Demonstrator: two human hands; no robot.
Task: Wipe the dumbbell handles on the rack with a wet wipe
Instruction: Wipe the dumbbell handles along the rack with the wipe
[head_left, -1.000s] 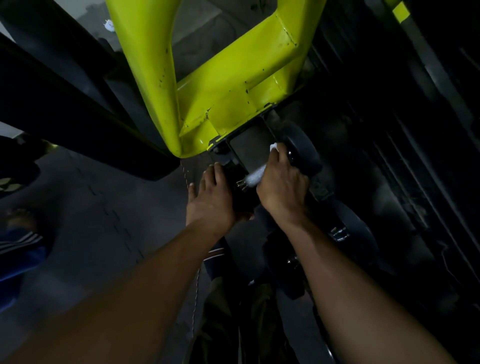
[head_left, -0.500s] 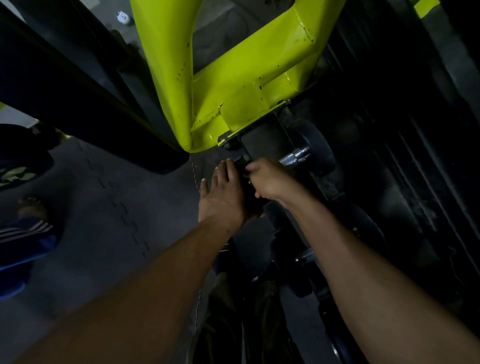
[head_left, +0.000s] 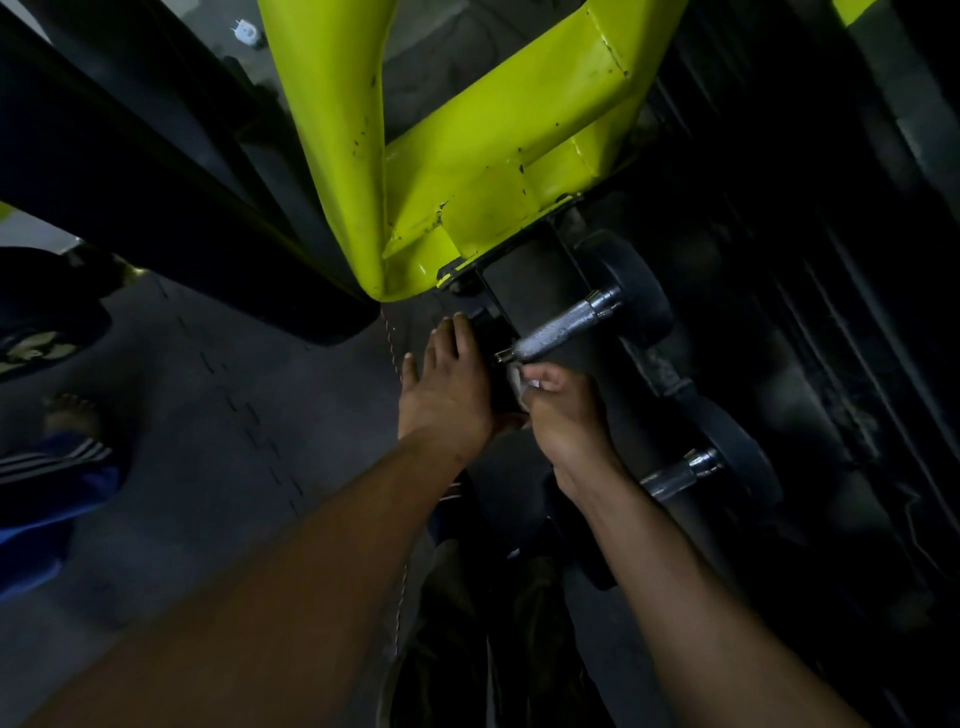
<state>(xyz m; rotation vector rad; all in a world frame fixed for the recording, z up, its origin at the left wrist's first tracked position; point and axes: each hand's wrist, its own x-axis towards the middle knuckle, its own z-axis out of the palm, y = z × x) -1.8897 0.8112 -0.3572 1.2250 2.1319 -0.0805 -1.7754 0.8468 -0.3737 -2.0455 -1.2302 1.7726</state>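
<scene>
forearms: both reach in from bottom edge, bare, converging mid-frame
left hand (head_left: 447, 387): flat, palm down, fingers (head_left: 460, 332) spread and extended, resting on the dark near end of the upper dumbbell; grips nothing
right hand (head_left: 563, 410): curled closed, fingers (head_left: 543, 375) pinching a bunched wet wipe (head_left: 517, 378), just below the near end of the handle
wet wipe: small white wad, mostly hidden in the fist, close to the handle tip; contact cannot be told
upper dumbbell handle (head_left: 561, 327): knurled chrome, bare, slanting up-right into a black head (head_left: 636, 291)
second dumbbell handle (head_left: 678, 474): lower right, partly behind right wrist, untouched
rack (head_left: 810, 364): dark, detail lost in shadow
yellow-green frame (head_left: 493, 140): above the hands, paint chipped
floor (head_left: 208, 395): grey, left
</scene>
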